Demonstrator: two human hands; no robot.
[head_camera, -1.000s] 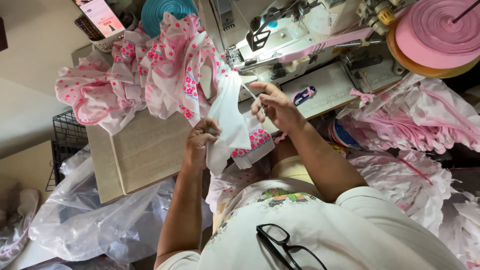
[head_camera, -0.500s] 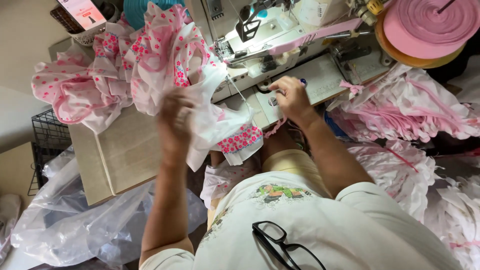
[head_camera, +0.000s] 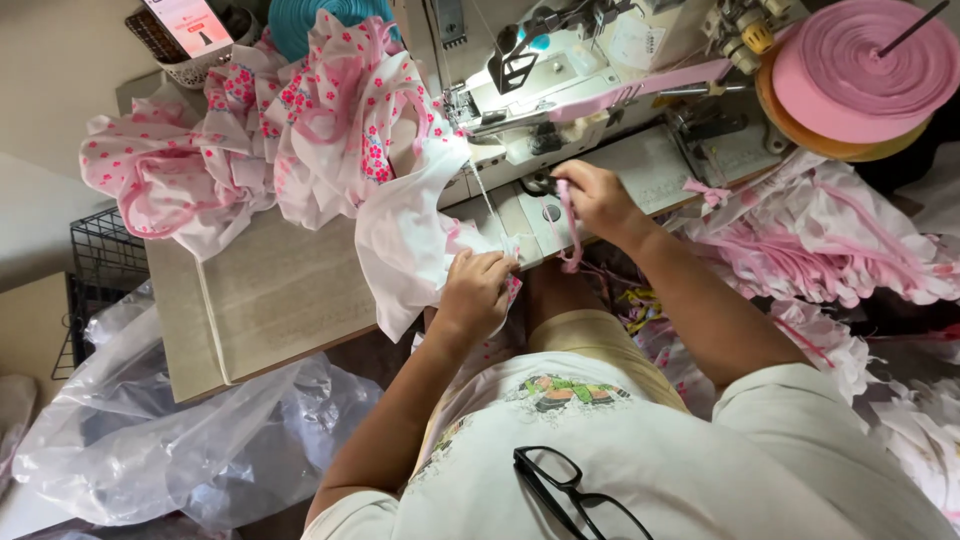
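Observation:
My left hand (head_camera: 478, 288) grips a white garment piece with pink flower print (head_camera: 405, 240) at the near edge of the sewing table (head_camera: 270, 300). A thin thread runs from this cloth up toward the sewing machine (head_camera: 560, 70). My right hand (head_camera: 592, 198) rests on the machine bed and holds a strip of pink binding tape (head_camera: 572, 235) that hangs over the table edge. Small dark scissors (head_camera: 540, 184) seem to lie under its fingers.
A heap of sewn pink-flowered garments (head_camera: 250, 140) lies at the table's far left. A large roll of pink tape (head_camera: 860, 70) stands at the back right. More pink pieces (head_camera: 830, 260) pile up to the right. A clear plastic bag (head_camera: 170, 440) and a wire basket (head_camera: 100, 260) are at the left.
My left hand came down from the raised garment to the table's near edge, pulling the white piece along. My right hand stayed on the machine bed, now with pink tape in it.

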